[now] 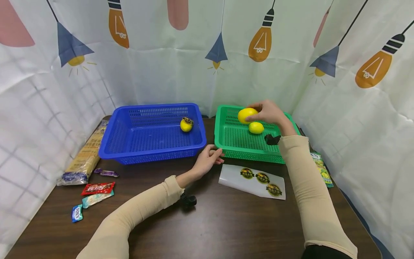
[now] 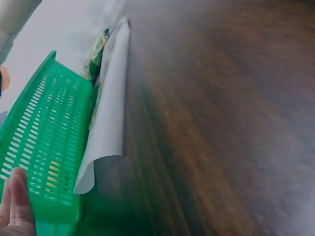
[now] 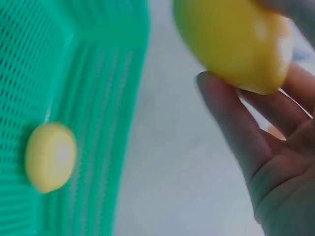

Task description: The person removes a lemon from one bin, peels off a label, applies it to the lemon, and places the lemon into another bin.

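Note:
My right hand (image 1: 269, 112) holds a yellow lemon (image 1: 247, 116) between thumb and fingers above the green basket (image 1: 239, 153). The right wrist view shows this held lemon (image 3: 231, 44) close up. A second lemon (image 1: 256, 127) lies on the green basket's floor. My left hand (image 1: 208, 158) is at that basket's near left corner, its fingers (image 2: 19, 196) up against the perforated wall in the left wrist view. Another lemon (image 1: 186, 125), bearing a black and gold sticker, sits at the right side of the blue basket (image 1: 152, 154).
A white sticker sheet (image 1: 233, 176) with round black and gold stickers lies before the green basket. Several small wrapped snacks, including a red packet (image 1: 98, 188), lie at the left near a long yellowish package (image 1: 85, 153). At the right edge is a green packet (image 1: 322, 171).

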